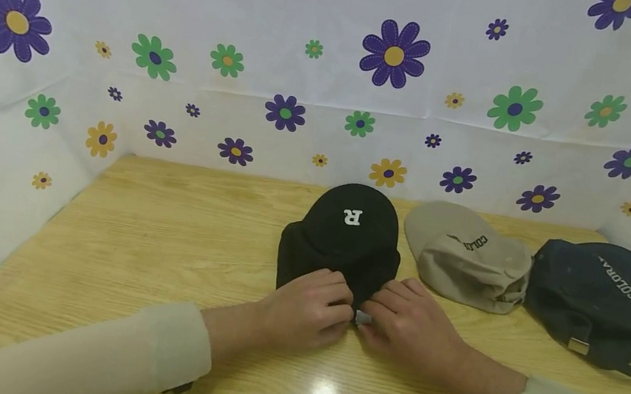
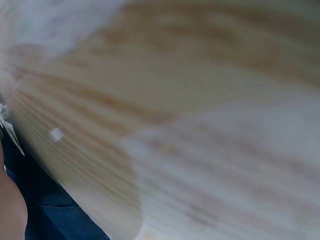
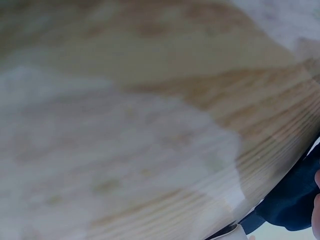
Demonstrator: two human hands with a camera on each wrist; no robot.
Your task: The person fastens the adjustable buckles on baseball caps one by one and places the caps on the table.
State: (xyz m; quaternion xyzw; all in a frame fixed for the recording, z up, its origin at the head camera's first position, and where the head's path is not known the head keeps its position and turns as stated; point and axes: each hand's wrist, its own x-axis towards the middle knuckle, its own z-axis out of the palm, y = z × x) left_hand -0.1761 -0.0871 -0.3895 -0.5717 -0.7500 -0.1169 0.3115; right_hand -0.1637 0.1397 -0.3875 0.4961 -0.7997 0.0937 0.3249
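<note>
A black cap (image 1: 351,223) with a white letter R lies in the middle of the table, its back edge toward me. At that back edge my left hand (image 1: 307,306) pinches the cap with curled fingers. Close beside it my right hand (image 1: 410,322) pinches the strap end, where a small silver buckle (image 1: 362,317) shows between the two hands. The fingers cover most of the strap. In the left wrist view dark cap fabric (image 2: 55,212) fills the lower left corner; the right wrist view has the cap (image 3: 292,202) and its strap (image 3: 251,222) at lower right.
To the right of the black cap lies a beige cap (image 1: 466,262), partly crumpled. Farther right, a dark navy cap (image 1: 591,296) has its strap hanging loose and a metal buckle. The wood-grain table (image 1: 175,223) ends at a white flowered cloth (image 1: 320,12).
</note>
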